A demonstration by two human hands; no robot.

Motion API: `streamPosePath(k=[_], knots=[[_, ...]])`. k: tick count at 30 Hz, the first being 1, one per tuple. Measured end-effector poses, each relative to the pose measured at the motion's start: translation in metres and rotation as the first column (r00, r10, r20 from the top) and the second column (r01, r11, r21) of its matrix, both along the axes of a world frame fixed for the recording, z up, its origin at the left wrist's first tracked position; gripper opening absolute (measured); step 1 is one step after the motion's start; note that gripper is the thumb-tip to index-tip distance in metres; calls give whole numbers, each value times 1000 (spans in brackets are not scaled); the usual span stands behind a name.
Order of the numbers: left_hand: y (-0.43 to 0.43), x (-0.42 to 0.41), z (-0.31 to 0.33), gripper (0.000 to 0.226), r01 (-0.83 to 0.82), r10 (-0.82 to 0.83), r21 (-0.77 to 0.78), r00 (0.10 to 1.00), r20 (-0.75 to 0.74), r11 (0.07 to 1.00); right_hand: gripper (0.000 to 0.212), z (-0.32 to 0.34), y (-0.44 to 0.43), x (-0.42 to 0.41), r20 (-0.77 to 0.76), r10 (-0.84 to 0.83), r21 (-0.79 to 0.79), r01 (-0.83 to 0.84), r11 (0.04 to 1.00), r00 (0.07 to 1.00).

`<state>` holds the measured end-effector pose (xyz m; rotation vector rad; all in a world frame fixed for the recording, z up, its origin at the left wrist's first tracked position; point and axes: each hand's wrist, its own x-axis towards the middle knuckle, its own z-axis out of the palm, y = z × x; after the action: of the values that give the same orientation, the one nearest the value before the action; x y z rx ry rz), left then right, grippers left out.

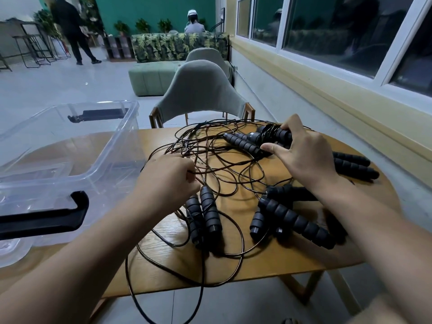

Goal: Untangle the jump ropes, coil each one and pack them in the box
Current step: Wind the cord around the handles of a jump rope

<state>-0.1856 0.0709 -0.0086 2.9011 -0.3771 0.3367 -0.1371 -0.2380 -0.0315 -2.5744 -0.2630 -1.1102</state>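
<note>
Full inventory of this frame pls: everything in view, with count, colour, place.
Black ribbed foam jump-rope handles: at least eight, black, scattered over table's right half.
Thin dark rope cords: count unclear, tangled at table centre, one loop hanging over near edge.
Clear plastic box: one, black latches, table's left side.
Oval wooden table: one, light brown, foreground.
Padded chairs: two, grey-green, behind table.
Green sofa: one, beyond chairs.
People: two, dark and grey clothes, background.
Left hand: one, pinches cords, table centre.
Right hand: one, grips a cord-wrapped handle, far side.

Bare left grip [167, 177], bare right grip [304, 157], left forearm [93, 242] and right forearm [364, 225] both unsleeved
</note>
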Motion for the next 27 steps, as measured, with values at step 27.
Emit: streamPosePath(k=[27], knots=[[-5,-21,32,42,186,-583,-941,812,-15,282,47,-10,35,-15,-277,210,-66,-236,969,938]])
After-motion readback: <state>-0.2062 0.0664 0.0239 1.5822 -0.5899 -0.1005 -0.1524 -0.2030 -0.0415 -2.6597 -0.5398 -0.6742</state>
